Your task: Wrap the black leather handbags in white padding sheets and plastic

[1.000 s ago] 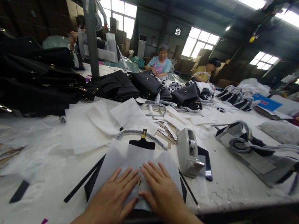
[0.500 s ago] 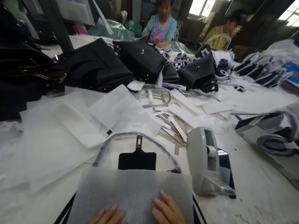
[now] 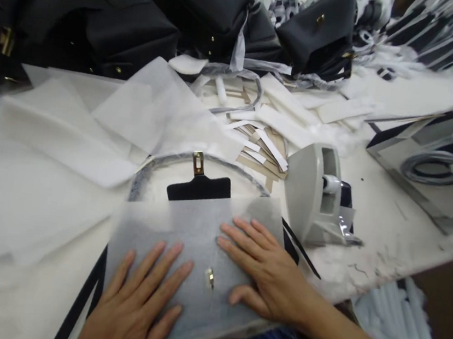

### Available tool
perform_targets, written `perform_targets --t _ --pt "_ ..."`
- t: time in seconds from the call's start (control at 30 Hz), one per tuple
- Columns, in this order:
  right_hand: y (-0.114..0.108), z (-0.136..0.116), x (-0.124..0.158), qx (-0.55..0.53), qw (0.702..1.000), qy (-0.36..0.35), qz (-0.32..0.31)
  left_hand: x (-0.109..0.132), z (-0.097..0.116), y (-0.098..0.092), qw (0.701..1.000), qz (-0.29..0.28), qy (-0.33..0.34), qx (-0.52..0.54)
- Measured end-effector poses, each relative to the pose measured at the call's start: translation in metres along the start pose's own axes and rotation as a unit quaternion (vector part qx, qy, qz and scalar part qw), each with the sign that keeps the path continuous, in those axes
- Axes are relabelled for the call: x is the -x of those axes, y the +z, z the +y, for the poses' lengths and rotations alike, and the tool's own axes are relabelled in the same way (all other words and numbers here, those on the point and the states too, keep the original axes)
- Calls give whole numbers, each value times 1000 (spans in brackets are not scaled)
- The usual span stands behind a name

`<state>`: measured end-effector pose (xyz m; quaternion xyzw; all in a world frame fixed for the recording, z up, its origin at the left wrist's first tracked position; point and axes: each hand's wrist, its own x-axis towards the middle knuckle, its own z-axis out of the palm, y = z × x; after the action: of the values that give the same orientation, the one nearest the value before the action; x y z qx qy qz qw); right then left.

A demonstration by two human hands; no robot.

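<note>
In front of me lies a black handbag, mostly covered by a translucent white paper sheet (image 3: 202,232). Its black closure tab (image 3: 201,188) with a gold metal plate (image 3: 198,163) sticks out past the sheet's far edge, inside a plastic-wrapped handle (image 3: 170,158). A small gold clasp (image 3: 210,277) pokes through the paper. My left hand (image 3: 136,296) rests flat on the sheet at its left, fingers spread. My right hand (image 3: 259,267) lies flat on the right part of the sheet, thumb apart from the fingers.
A grey tape dispenser (image 3: 312,196) stands right of the bag. Loose paper sheets (image 3: 61,133) spread over the left, and card strips (image 3: 262,146) lie beyond. Black handbags (image 3: 196,12) line the back. Another wrapped bag (image 3: 429,167) lies at the right, near the table edge.
The view has tipped down, so the people at the back have left it. My hands and more of the sheet now show. Both hands stay on the paper, fingers more spread.
</note>
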<state>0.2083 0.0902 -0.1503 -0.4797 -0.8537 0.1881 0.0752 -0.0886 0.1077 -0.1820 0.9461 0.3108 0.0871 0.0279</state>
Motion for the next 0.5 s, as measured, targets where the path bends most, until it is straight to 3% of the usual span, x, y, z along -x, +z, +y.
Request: perform_targets --t 0.17,0.5 --pt "-2 0 -3 -23 1000 -9 13 -3 3 -7 999 -32 -5 -3" --pt "-7 7 -11 66 997 -46 13 -7 7 -11 999 -22 -9 -37"
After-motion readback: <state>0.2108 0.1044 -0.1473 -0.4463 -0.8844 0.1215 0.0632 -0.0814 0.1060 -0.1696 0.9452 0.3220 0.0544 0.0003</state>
